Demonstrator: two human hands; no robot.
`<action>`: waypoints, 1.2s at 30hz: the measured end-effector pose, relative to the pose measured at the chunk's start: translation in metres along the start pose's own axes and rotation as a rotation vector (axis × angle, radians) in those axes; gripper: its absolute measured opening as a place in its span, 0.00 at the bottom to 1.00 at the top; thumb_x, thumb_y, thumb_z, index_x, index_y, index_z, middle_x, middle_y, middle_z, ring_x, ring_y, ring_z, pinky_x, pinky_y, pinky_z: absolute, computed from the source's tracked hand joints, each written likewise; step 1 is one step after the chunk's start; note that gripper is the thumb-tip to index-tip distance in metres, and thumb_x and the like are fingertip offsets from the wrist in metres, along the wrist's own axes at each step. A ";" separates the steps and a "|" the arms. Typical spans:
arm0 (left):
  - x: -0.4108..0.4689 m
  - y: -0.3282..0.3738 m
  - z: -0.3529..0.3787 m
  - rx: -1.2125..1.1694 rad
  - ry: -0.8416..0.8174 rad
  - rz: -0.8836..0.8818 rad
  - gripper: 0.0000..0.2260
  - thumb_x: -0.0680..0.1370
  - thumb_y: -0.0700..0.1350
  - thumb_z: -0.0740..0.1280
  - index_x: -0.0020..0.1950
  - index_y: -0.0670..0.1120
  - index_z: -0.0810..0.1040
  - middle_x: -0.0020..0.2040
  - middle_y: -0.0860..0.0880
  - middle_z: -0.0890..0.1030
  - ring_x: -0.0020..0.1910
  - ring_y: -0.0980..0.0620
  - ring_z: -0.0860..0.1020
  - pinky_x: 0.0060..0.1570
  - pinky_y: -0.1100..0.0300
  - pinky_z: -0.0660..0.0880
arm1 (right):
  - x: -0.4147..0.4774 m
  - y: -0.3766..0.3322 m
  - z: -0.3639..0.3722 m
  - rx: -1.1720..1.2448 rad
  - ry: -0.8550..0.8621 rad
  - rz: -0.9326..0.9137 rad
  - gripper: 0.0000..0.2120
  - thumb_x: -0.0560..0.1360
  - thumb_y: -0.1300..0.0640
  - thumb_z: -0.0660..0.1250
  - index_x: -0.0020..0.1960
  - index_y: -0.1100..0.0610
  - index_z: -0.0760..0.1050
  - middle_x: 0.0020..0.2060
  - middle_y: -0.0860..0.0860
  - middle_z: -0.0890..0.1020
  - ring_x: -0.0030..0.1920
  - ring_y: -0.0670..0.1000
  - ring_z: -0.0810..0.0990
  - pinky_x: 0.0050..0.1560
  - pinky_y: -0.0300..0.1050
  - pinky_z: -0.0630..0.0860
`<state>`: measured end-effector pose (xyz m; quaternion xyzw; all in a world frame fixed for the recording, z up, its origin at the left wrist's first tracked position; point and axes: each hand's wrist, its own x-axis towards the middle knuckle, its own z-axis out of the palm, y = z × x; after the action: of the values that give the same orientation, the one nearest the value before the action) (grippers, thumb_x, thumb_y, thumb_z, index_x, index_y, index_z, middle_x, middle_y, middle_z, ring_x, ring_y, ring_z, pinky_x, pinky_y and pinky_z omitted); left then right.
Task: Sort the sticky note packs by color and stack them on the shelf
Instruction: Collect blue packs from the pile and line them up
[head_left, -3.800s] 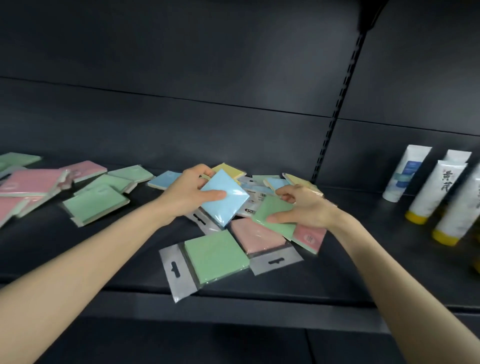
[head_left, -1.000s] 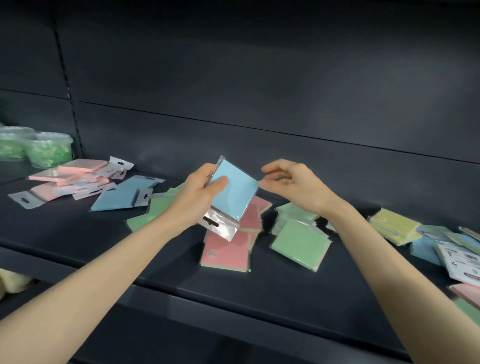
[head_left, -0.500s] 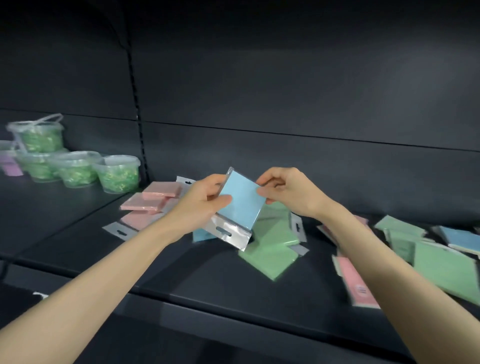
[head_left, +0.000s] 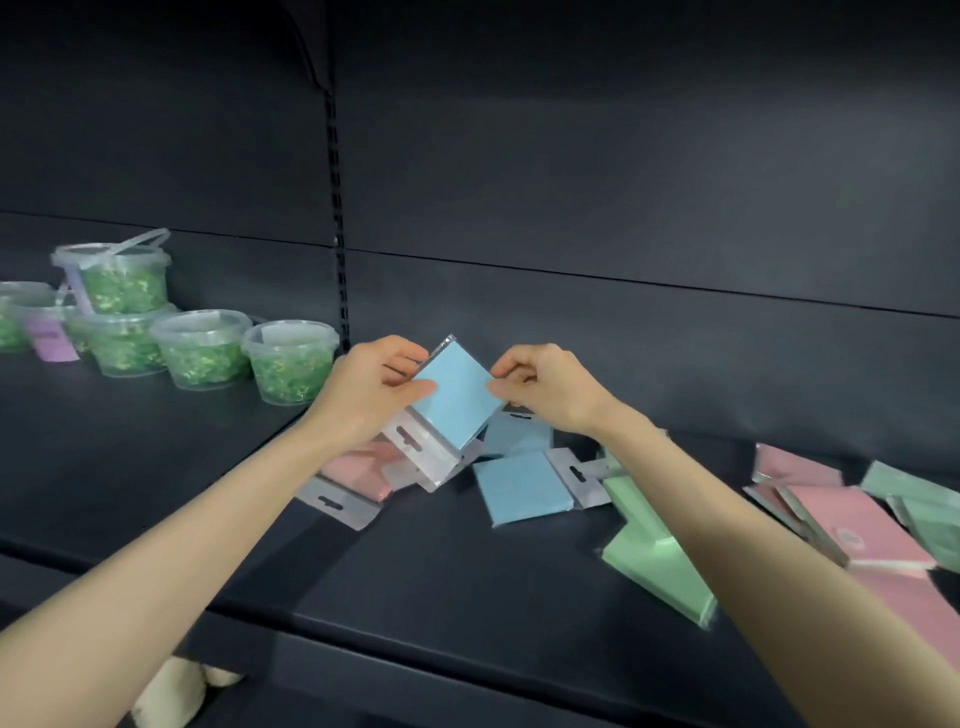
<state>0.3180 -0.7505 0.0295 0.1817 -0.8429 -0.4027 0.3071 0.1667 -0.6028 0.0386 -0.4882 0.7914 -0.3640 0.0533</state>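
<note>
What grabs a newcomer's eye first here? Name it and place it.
The blue pack, held tilted above the shelf at centre by the left hand and right hand. Next, the clear tubs of green bits at far left, and the pink packs and green packs scattered to the right.

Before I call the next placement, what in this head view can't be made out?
- Pink packs: largely hidden behind the left hand and the held blue pack; count unclear.
- Green pack: partly covered by the right forearm.
- Right-side pink pack: motion-blurred, label unreadable; packs beyond it cut off by the frame edge.
- Tubs: the leftmost one cut off.
</note>
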 end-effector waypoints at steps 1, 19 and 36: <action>0.002 -0.005 -0.005 0.015 0.001 -0.018 0.11 0.72 0.39 0.72 0.53 0.49 0.78 0.49 0.49 0.82 0.47 0.52 0.81 0.52 0.56 0.77 | 0.007 -0.002 0.006 -0.001 -0.014 -0.005 0.03 0.76 0.56 0.67 0.47 0.55 0.77 0.42 0.60 0.83 0.38 0.47 0.76 0.45 0.39 0.74; 0.024 -0.012 0.010 0.071 -0.175 -0.048 0.14 0.70 0.44 0.74 0.55 0.47 0.80 0.51 0.49 0.82 0.51 0.54 0.80 0.57 0.58 0.75 | 0.015 0.007 -0.006 -0.141 -0.017 0.082 0.03 0.76 0.55 0.66 0.46 0.52 0.79 0.40 0.48 0.82 0.42 0.47 0.78 0.45 0.37 0.72; 0.021 0.041 0.086 0.425 -0.361 0.260 0.18 0.76 0.49 0.68 0.65 0.49 0.74 0.63 0.50 0.78 0.63 0.49 0.73 0.64 0.52 0.69 | -0.053 0.058 -0.065 -0.383 0.041 0.245 0.17 0.76 0.53 0.66 0.64 0.55 0.73 0.63 0.54 0.72 0.63 0.54 0.71 0.55 0.39 0.65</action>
<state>0.2430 -0.6879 0.0278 0.0581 -0.9654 -0.2006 0.1562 0.1232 -0.5104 0.0349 -0.3822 0.9004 -0.2077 -0.0125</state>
